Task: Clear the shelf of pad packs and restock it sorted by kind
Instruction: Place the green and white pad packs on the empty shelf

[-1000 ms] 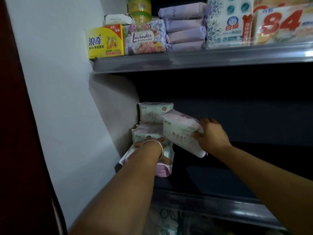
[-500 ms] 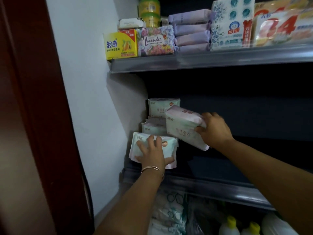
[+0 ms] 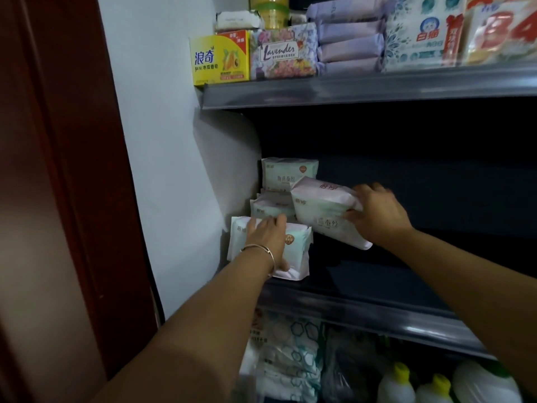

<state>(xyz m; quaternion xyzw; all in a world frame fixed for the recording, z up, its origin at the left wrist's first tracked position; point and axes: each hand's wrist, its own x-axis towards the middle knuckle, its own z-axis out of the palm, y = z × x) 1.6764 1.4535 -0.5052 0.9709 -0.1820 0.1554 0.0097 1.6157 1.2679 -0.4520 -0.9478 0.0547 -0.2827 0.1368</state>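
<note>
While both hands hold packs, restocking proceeds at the shelf's (image 3: 363,312) left end.
Right hand (image 3: 377,216) grips a tilted pack (image 3: 322,212), just right of the stack (image 3: 273,206); left hand (image 3: 268,242) presses flat on the near pack (image 3: 296,248).

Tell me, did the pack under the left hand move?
Yes. The front pack under the left hand tipped up from lying flat to standing before the back packs.
</note>
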